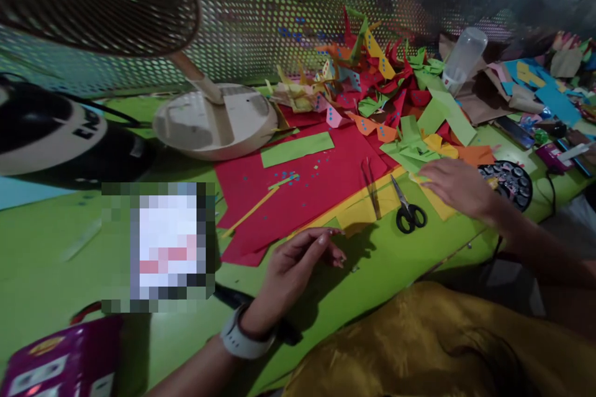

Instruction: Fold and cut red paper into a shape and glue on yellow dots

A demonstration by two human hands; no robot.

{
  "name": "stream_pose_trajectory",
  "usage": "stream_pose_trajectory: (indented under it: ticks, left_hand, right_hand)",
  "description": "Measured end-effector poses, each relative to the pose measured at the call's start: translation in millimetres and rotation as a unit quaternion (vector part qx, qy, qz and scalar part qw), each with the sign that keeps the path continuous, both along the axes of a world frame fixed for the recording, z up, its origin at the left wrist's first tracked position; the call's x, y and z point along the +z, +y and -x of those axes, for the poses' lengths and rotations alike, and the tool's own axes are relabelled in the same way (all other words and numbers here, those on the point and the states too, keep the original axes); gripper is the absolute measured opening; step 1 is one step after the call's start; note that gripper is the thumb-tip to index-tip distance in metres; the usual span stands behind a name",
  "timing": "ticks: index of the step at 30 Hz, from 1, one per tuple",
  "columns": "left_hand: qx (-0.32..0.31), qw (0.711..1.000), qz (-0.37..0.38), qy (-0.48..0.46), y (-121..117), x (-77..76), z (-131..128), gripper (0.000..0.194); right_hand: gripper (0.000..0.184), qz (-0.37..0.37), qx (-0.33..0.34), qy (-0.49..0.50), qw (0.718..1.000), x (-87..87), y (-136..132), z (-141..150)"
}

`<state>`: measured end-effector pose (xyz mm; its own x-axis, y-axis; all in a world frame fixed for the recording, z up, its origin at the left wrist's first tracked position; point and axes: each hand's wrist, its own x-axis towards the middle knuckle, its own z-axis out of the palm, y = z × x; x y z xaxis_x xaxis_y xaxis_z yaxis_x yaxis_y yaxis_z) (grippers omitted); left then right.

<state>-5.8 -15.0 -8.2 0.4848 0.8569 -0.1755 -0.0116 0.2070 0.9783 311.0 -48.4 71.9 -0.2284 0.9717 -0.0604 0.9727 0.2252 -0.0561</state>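
Note:
My left hand (302,260), with a pale watch band (246,335) at the wrist, hovers over the green tabletop near its front edge. Its fingers are half curled and apart, and I see nothing held in them. Further right, my right hand (460,189) reaches down over cut paper, fingertips together at a small pale piece of paper (416,178) beside green paper pieces (410,146). Between the hands lie black-handled scissors (410,217) and metal tweezers (371,189). Red paper sheets (298,198) spread beyond, with tiny blue dots and a narrow yellow strip (251,211) on top.
A heap of folded colored paper shapes (367,74) rises against the perforated screen (242,31). A fan base (214,127) and a black appliance (60,136) stand at left, a purple box (65,360) nearer. At right are a plastic bottle (465,56) and a round black tray (510,183).

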Motion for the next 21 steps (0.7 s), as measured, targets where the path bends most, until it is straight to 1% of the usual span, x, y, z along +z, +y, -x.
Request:
stream_pose_trajectory:
  ticks: [1,2,3,5,8,11,13,17,19,21]
  left_hand:
    - [-0.001,1.000,-0.002,0.001,0,-0.3,0,0.035]
    - [-0.003,1.000,-0.003,0.002,0,-0.6,0,0.035]
    - [-0.003,1.000,-0.004,0.003,0,-0.7,0,0.035]
    - [-0.002,1.000,-0.006,0.006,0,-0.9,-1,0.035]
    - [-0.001,1.000,-0.007,0.010,0,-1.2,-2,0.037]
    - [-0.007,1.000,-0.008,0.012,1,-2.1,-2,0.038]
    - [-0.011,1.000,-0.008,0.013,1,-3.0,-1,0.038]
    - [-0.018,1.000,-0.006,0.015,2,-5.0,-1,0.039]
    - [-0.018,1.000,-0.006,0.018,2,-5.1,-1,0.040]
    - [-0.017,1.000,-0.001,0.018,2,-4.4,-2,0.042]
  right_hand:
    - [0.031,-0.018,-0.031,-0.063,0.997,-1.7,4,-10]
    - [0.035,-0.020,-0.049,-0.107,0.993,-3.5,8,-18]
    - [0.038,-0.016,-0.060,-0.132,0.989,-5.4,11,-24]
    - [0.041,-0.001,-0.078,-0.147,0.986,-9.3,15,-32]
    - [0.040,0.012,-0.105,-0.144,0.984,-14.8,19,-34]
    - [0.033,0.026,-0.131,-0.133,0.982,-17.5,25,-33]
    - [0.028,0.036,-0.147,-0.124,0.981,-17.1,28,-33]
    - [0.027,0.031,-0.152,-0.102,0.983,-12.2,27,-33]
    - [0.027,0.001,-0.138,-0.070,0.988,-8.7,20,-31]
    - [0.026,-0.076,-0.105,-0.008,0.991,-5.0,11,-26]
